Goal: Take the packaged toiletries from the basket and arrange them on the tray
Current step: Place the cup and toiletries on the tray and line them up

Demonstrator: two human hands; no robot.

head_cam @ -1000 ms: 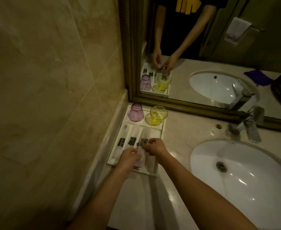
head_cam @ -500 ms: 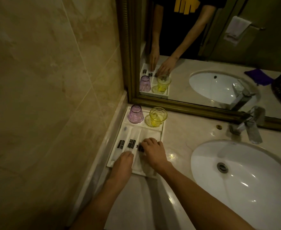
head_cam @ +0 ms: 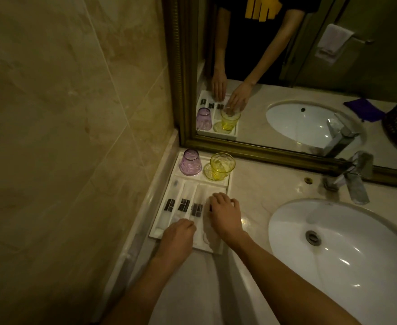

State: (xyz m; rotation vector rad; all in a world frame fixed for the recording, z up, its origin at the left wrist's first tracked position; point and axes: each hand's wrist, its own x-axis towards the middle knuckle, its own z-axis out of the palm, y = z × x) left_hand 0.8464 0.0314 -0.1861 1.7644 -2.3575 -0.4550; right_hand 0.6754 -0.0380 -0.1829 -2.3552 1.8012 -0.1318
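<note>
Both hands now press flat on the white tray (head_cam: pixel 225 184) — the left hand (head_cam: pixel 178 233) and right hand (head_cam: pixel 225 214) have let go of the packet they were holding, which lies beside the other packaged toiletries (head_cam: pixel 183 205) — placement looks nearly complete

Marble countertop (head_cam: pixel 258 184): white tray (head_cam: pixel 225 187) at left wall, sunken basin (head_cam: pixel 347 249) right, faucet (head_cam: pixel 350 179) behind.

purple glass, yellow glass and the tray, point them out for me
purple glass (head_cam: pixel 190 165): head view, on its side wall.
yellow glass (head_cam: pixel 221 167): head view, on its bowl.
tray (head_cam: pixel 227 184): head view, on its right rim.
</note>
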